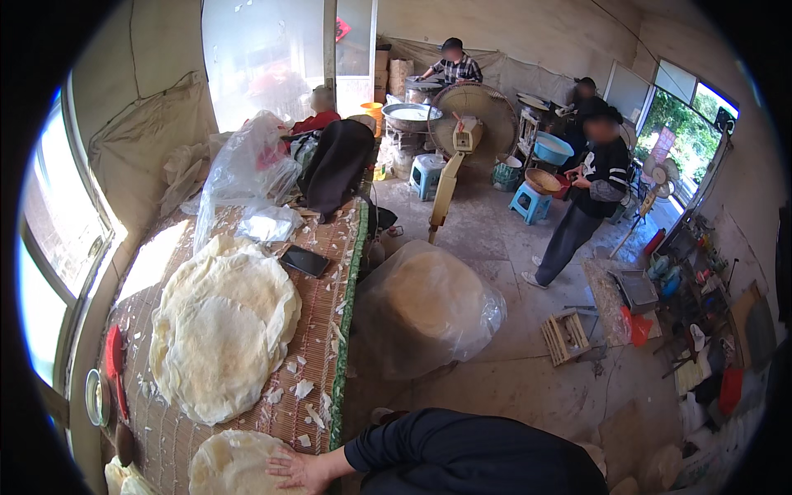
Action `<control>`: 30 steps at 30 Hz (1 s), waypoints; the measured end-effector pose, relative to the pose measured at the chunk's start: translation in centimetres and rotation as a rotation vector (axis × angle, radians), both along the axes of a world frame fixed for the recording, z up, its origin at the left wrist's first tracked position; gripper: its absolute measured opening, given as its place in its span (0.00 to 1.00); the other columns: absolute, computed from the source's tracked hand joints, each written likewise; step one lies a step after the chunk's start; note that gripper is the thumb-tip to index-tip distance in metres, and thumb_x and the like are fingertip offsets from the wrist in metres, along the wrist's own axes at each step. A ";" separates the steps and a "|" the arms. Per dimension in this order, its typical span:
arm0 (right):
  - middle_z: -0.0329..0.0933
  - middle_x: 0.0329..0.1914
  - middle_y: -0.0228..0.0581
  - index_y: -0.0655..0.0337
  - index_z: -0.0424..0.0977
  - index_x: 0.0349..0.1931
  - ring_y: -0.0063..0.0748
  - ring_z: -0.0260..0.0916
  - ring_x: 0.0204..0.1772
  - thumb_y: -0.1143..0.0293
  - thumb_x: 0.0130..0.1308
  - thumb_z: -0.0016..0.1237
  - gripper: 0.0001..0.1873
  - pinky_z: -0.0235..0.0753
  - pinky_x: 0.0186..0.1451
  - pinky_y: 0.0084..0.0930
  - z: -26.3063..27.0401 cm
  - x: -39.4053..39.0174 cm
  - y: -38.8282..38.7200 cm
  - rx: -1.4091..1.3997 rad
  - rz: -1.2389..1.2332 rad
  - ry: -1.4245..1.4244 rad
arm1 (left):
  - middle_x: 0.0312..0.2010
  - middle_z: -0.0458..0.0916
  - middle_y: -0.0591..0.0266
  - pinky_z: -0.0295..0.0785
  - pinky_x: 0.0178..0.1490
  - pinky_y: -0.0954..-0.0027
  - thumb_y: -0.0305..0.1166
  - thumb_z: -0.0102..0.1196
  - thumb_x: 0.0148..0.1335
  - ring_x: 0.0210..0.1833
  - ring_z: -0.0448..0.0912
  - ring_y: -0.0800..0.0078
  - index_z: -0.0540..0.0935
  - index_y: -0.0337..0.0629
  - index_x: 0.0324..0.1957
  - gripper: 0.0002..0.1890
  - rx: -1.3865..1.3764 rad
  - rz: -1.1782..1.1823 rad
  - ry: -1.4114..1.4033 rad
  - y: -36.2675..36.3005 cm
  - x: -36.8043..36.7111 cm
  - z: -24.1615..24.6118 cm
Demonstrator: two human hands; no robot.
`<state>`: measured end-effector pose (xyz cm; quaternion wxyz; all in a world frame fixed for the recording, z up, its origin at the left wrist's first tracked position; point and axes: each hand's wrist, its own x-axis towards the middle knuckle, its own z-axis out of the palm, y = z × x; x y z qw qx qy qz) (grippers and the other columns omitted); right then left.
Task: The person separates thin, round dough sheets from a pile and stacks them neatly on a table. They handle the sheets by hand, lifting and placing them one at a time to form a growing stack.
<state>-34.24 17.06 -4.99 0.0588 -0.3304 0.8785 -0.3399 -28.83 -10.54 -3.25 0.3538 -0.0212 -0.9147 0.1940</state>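
Observation:
My right hand [300, 470] lies flat, fingers spread, on a round, thin, pale flatbread [232, 461] at the table's near end. It presses on the sheet without gripping it. My left hand is out of view. Beyond my hand, a larger stack of thin flatbreads [223, 328] with ragged edges rests on the slatted mat [315, 359]. Broken flakes [303, 388] are scattered over the mat. More folded pale sheets [127, 479] show at the lower left corner, partly cut off.
A smartphone [305, 260], a red brush [115, 365] and a bowl [97, 398] lie on the table. Plastic bags [247, 167] and dark cloth [339, 164] heap at its far end. A bagged flatbread stack [433, 297], a pedestal fan [470, 124] and a standing person [585, 185] are to the right.

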 end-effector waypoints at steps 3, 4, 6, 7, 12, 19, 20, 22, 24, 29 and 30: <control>0.34 0.78 0.53 0.47 0.59 0.68 0.59 0.19 0.79 0.34 0.47 0.47 0.48 0.13 0.70 0.68 0.1 0.1 0.0 -0.004 -0.012 -0.001 | 0.62 0.68 0.45 0.63 0.62 0.44 0.63 0.40 0.63 0.62 0.68 0.47 0.73 0.47 0.58 0.34 -0.002 -0.009 0.024 0.1 0.0 0.4; 0.35 0.78 0.53 0.48 0.60 0.68 0.59 0.20 0.79 0.35 0.47 0.47 0.48 0.13 0.70 0.68 0.2 0.1 0.0 -0.011 -0.016 0.008 | 0.62 0.68 0.45 0.63 0.62 0.44 0.64 0.40 0.63 0.61 0.69 0.47 0.73 0.46 0.59 0.35 -0.005 -0.014 0.031 0.2 0.0 0.6; 0.36 0.78 0.53 0.48 0.60 0.68 0.59 0.20 0.79 0.35 0.46 0.48 0.48 0.14 0.70 0.68 0.4 0.2 0.1 -0.016 -0.024 0.028 | 0.61 0.68 0.45 0.65 0.61 0.46 0.64 0.40 0.63 0.61 0.70 0.48 0.72 0.45 0.59 0.36 0.067 0.049 -0.139 1.0 0.3 0.6; 0.36 0.78 0.53 0.48 0.60 0.68 0.59 0.21 0.79 0.35 0.46 0.49 0.48 0.14 0.70 0.68 0.5 0.2 0.1 -0.013 -0.024 0.034 | 0.61 0.69 0.44 0.66 0.60 0.47 0.65 0.41 0.62 0.61 0.70 0.49 0.72 0.44 0.60 0.37 0.104 0.082 -0.225 1.6 0.6 0.5; 0.37 0.77 0.55 0.50 0.60 0.68 0.59 0.21 0.79 0.36 0.46 0.50 0.48 0.16 0.71 0.69 0.5 0.5 0.0 0.006 -0.022 0.041 | 0.65 0.66 0.56 0.68 0.58 0.54 0.70 0.32 0.61 0.61 0.72 0.58 0.69 0.66 0.64 0.36 0.157 -0.019 -0.168 5.7 3.1 -1.2; 0.36 0.77 0.56 0.50 0.60 0.68 0.60 0.21 0.79 0.37 0.47 0.50 0.47 0.16 0.71 0.69 -1.2 0.0 -0.3 -0.026 -0.019 0.120 | 0.66 0.65 0.56 0.65 0.60 0.51 0.71 0.29 0.60 0.62 0.70 0.57 0.67 0.64 0.65 0.38 0.072 0.020 -0.100 6.7 3.4 -1.5; 0.35 0.77 0.56 0.50 0.60 0.68 0.60 0.20 0.79 0.37 0.47 0.50 0.47 0.16 0.70 0.69 -1.4 -0.1 -0.3 -0.038 -0.019 0.121 | 0.67 0.64 0.56 0.65 0.60 0.51 0.71 0.29 0.59 0.62 0.70 0.57 0.67 0.64 0.65 0.38 0.045 0.028 -0.087 6.7 3.4 -1.5; 0.35 0.77 0.56 0.50 0.60 0.68 0.60 0.20 0.79 0.38 0.47 0.50 0.47 0.16 0.70 0.69 -1.7 -0.1 -0.4 -0.059 -0.022 0.111 | 0.67 0.64 0.57 0.64 0.60 0.52 0.71 0.28 0.59 0.62 0.70 0.58 0.67 0.64 0.65 0.39 0.054 0.022 -0.075 6.8 3.4 -1.7; 0.35 0.77 0.56 0.50 0.60 0.67 0.60 0.20 0.79 0.38 0.47 0.50 0.47 0.15 0.71 0.69 -1.8 -0.1 -0.4 -0.057 -0.021 0.101 | 0.67 0.64 0.58 0.64 0.60 0.51 0.72 0.27 0.59 0.62 0.70 0.59 0.66 0.65 0.66 0.39 0.124 -0.003 -0.072 6.8 3.4 -2.0; 0.35 0.77 0.57 0.50 0.61 0.67 0.60 0.21 0.79 0.38 0.47 0.50 0.46 0.16 0.71 0.68 -2.3 -0.3 -0.3 -0.029 0.000 0.089 | 0.68 0.63 0.58 0.63 0.62 0.51 0.72 0.27 0.59 0.63 0.70 0.60 0.64 0.65 0.67 0.40 0.063 0.061 -0.130 6.3 3.5 -2.7; 0.35 0.77 0.57 0.50 0.61 0.67 0.60 0.21 0.79 0.38 0.48 0.50 0.46 0.16 0.71 0.68 -2.4 -0.4 -0.3 -0.040 0.003 0.095 | 0.68 0.63 0.58 0.63 0.62 0.51 0.72 0.27 0.59 0.63 0.70 0.60 0.64 0.66 0.67 0.40 0.039 0.072 -0.141 6.2 3.6 -2.6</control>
